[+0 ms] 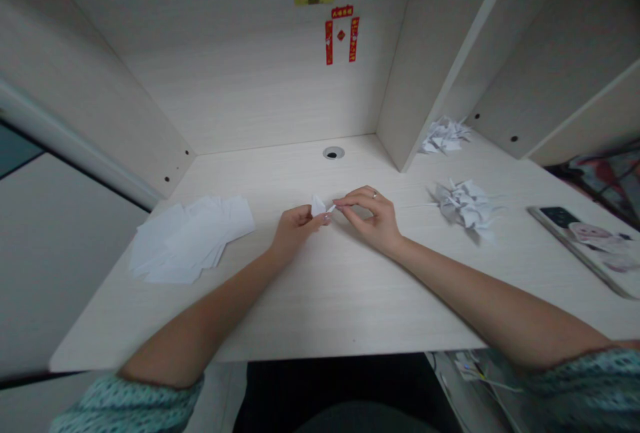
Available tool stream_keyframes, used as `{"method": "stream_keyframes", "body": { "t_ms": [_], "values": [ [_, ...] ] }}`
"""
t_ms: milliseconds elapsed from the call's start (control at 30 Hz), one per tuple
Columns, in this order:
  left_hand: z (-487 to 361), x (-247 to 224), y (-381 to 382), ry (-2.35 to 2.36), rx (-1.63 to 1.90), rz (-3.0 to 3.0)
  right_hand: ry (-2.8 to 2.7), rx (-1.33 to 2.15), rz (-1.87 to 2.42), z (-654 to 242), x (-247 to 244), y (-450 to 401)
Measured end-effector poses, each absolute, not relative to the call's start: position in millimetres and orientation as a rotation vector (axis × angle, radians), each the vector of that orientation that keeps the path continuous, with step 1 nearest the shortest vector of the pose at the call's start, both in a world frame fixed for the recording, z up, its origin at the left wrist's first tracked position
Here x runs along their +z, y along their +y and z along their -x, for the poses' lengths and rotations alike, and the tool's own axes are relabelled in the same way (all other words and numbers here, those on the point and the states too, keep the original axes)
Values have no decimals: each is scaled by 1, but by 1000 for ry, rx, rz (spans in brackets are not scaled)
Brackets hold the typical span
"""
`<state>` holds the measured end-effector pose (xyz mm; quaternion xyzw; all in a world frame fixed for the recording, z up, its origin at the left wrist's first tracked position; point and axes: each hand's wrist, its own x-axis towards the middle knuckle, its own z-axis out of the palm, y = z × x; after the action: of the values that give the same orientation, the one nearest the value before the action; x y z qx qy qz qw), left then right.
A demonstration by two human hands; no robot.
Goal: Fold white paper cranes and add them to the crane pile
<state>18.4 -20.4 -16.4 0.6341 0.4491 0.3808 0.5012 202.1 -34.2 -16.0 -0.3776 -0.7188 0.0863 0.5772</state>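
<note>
Pretty roomy wood-look desk [320, 300] here: loose white paper sheets [190, 240] sit left, with a folded paper heap [465, 206] and a second heap [445, 136] right, plus a phone [583, 246]. Mid-desk, the left hand [297, 230] and right hand [373, 220] come together, pinching a small folded paper piece [318, 205].

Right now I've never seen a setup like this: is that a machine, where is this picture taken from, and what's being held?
There's no machine: these are a person's own bare hands, filmed by a camera on their head looking forward and down. The left hand holds a small folded piece of white paper, and the right hand's fingers reach to its tip. On the desk lie loose white paper sheets, a heap of folded white paper shapes, another behind it, and a phone.
</note>
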Motion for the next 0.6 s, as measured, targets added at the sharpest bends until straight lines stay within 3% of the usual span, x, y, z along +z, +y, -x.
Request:
{"method": "stream_keyframes", "body": {
  "t_ms": [367,600],
  "values": [
    [-19,-15,-21,1058,948,-1411,-1649,317,858,-199,-19,-35],
    [-18,-13,-23,1134,966,-1549,-1482,603,960,-198,-16,-32]
  ]
}}
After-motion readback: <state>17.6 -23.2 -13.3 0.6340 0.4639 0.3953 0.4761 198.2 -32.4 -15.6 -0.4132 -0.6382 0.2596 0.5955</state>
